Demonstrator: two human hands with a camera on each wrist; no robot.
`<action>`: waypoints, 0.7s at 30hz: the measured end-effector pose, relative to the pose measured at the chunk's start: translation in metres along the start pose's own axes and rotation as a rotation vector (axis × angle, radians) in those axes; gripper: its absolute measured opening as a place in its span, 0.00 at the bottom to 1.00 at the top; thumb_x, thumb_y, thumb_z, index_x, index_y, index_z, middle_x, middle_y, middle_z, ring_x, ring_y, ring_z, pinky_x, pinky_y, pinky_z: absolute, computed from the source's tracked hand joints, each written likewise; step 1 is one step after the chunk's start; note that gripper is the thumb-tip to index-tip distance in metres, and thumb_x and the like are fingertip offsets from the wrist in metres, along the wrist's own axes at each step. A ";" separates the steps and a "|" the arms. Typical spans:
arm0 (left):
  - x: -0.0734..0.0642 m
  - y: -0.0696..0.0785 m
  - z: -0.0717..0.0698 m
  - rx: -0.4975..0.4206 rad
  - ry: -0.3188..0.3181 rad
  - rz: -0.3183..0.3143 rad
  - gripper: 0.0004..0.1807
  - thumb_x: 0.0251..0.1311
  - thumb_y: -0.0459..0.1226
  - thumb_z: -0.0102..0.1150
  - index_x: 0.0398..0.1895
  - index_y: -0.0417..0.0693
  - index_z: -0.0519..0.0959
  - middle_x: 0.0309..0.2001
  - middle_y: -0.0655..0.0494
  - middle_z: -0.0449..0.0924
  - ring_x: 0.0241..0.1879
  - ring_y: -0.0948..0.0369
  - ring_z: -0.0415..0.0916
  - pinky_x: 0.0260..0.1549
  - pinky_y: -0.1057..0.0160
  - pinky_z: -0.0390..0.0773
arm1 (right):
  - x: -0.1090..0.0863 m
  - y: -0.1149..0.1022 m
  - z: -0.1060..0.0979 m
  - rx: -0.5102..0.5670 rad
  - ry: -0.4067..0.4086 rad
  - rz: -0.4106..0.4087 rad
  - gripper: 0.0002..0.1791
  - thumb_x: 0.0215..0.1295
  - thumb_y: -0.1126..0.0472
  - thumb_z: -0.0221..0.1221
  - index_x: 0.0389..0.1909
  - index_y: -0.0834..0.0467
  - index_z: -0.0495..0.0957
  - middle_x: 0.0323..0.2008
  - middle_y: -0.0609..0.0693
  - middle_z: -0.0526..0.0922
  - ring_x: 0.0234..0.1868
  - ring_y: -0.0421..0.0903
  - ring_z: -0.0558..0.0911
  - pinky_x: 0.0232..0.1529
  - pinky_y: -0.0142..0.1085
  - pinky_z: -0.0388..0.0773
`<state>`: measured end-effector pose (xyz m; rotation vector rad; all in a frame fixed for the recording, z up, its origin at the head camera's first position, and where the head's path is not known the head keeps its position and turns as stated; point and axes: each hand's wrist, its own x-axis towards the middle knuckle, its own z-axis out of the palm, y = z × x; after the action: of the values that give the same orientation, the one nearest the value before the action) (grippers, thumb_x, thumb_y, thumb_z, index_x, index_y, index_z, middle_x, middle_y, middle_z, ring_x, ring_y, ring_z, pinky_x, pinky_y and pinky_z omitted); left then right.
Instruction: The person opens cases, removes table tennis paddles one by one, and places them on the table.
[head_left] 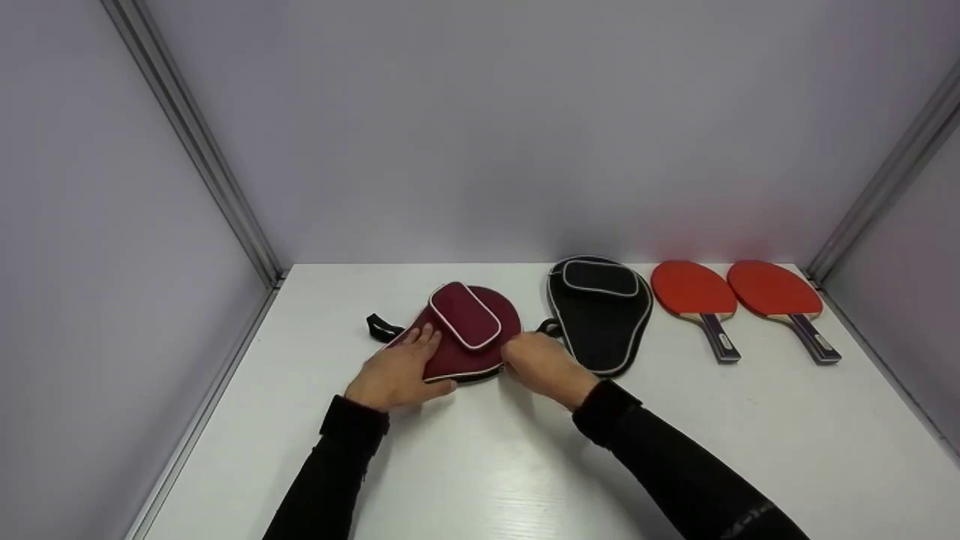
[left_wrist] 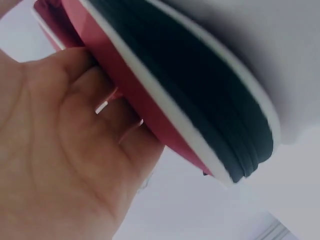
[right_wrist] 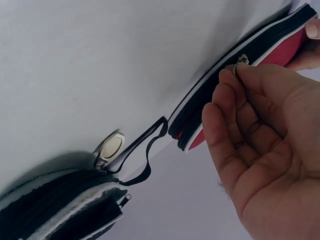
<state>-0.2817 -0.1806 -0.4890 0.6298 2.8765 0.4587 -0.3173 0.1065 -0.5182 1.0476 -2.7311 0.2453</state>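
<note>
A maroon table tennis paddle case with white piping and a raised pocket lies on the white table. My left hand rests on its near left part, fingers extended over the fabric. At the case's right edge is my right hand. Seen from the right wrist, its thumb and index finger pinch a small metal zipper pull on the dark zipper band. The left wrist view shows that band along the case's side, with the zipper closed there.
A black paddle case lies just right of my right hand, with an oval metal pull and a black strap loop. Two red paddles lie farther right. A black strap sticks out left of the maroon case. Walls surround the table.
</note>
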 end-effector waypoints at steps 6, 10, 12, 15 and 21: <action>-0.001 0.003 -0.002 -0.050 -0.049 0.021 0.55 0.78 0.60 0.66 0.94 0.35 0.61 0.94 0.33 0.58 0.96 0.39 0.55 0.94 0.38 0.65 | 0.012 0.056 0.054 -0.063 0.052 -0.003 0.13 0.71 0.67 0.69 0.24 0.56 0.85 0.25 0.55 0.90 0.27 0.56 0.90 0.26 0.54 0.87; -0.003 0.005 -0.003 -0.069 -0.086 0.058 0.55 0.78 0.61 0.65 0.95 0.36 0.61 0.95 0.35 0.57 0.97 0.40 0.54 0.94 0.39 0.65 | 0.017 0.077 0.066 -0.071 0.022 0.047 0.12 0.72 0.67 0.69 0.26 0.58 0.86 0.27 0.57 0.91 0.28 0.59 0.91 0.28 0.52 0.89; -0.003 0.007 -0.002 -0.074 -0.102 0.078 0.55 0.78 0.61 0.65 0.95 0.37 0.61 0.95 0.36 0.56 0.97 0.41 0.54 0.94 0.39 0.65 | 0.019 0.085 0.070 -0.083 -0.002 0.075 0.11 0.73 0.67 0.69 0.28 0.60 0.86 0.29 0.59 0.91 0.31 0.62 0.92 0.31 0.53 0.91; -0.004 0.009 -0.002 -0.076 -0.119 0.098 0.55 0.78 0.62 0.65 0.95 0.39 0.61 0.96 0.38 0.56 0.97 0.43 0.54 0.93 0.40 0.66 | 0.022 0.096 0.076 -0.121 -0.016 0.092 0.10 0.73 0.65 0.70 0.29 0.59 0.87 0.30 0.58 0.92 0.33 0.61 0.92 0.33 0.56 0.93; -0.005 0.016 -0.001 -0.071 -0.156 0.122 0.56 0.76 0.64 0.67 0.96 0.45 0.61 0.96 0.45 0.57 0.98 0.47 0.53 0.94 0.40 0.66 | 0.029 0.117 0.087 -0.178 -0.007 0.117 0.11 0.72 0.61 0.71 0.27 0.55 0.87 0.29 0.54 0.92 0.31 0.57 0.92 0.30 0.55 0.92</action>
<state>-0.2711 -0.1690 -0.4823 0.7953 2.6732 0.5029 -0.4293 0.1541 -0.6042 0.8454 -2.7630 0.0145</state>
